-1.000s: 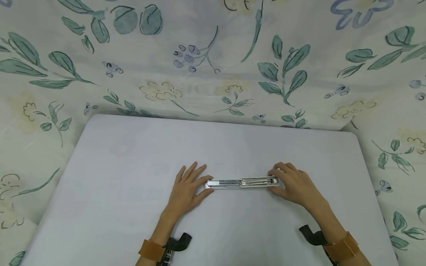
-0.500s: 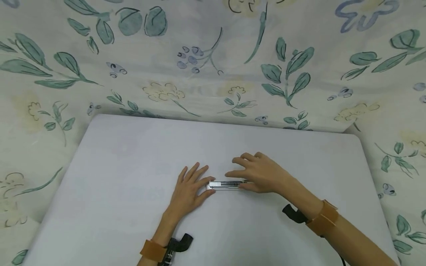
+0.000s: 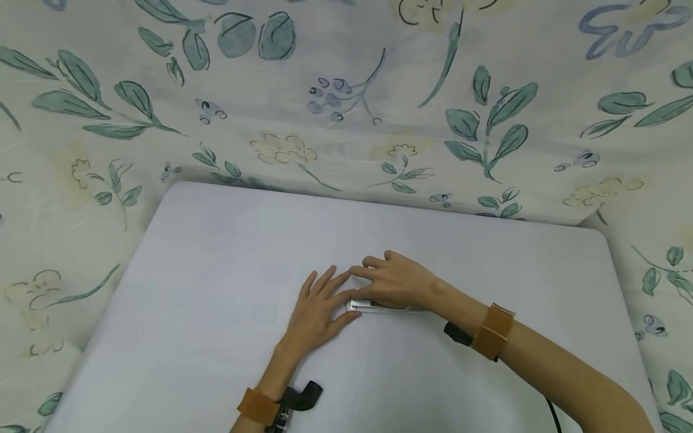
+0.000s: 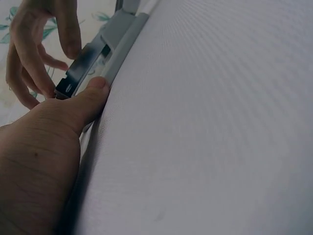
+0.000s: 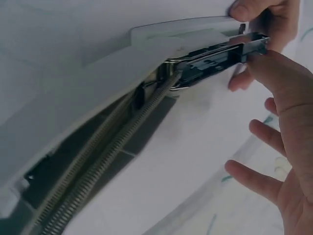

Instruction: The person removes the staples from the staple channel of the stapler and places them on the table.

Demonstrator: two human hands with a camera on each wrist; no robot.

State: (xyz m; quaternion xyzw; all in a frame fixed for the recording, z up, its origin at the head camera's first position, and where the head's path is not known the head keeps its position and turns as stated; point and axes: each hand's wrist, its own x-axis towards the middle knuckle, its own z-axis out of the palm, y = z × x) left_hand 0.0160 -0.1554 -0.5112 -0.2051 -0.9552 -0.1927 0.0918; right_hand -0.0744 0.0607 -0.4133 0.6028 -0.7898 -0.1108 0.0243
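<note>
Left fingers [image 3: 342, 296] and right fingers [image 3: 361, 272] grip the stapler [image 3: 373, 308] near its left end, long axis running sideways.

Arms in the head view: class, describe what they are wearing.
The left hand and right hand are gloveless; no sleeves show. Each has a brown wristband and a black fitting; a thin black cable shows beside the right forearm.

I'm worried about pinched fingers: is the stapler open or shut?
Open: in the right wrist view, the stapler has its springs and dark metal channel exposed.
</note>
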